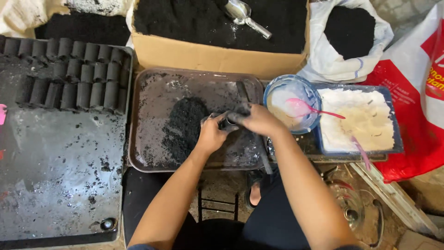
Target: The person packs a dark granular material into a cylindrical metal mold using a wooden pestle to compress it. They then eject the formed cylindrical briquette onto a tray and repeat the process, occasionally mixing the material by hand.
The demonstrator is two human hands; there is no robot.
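Note:
Over a brown metal tray (148, 153), my left hand (211, 134) and my right hand (257, 120) are both closed around a short dark tube (229, 123) smeared with black powder. A heap of black powder (185, 127) lies in the tray just left of my hands. Both hands are blackened at the fingers. The tube's middle is hidden by my fingers.
Rows of black cylinders (74, 76) lie on a large dark tray (60, 176) at left. A cardboard box (217, 58) of black powder with a metal scoop (243, 14) stands behind. At right are a bowl of paste with a pink spoon (307, 109), a container of white powder (360, 120), and sacks.

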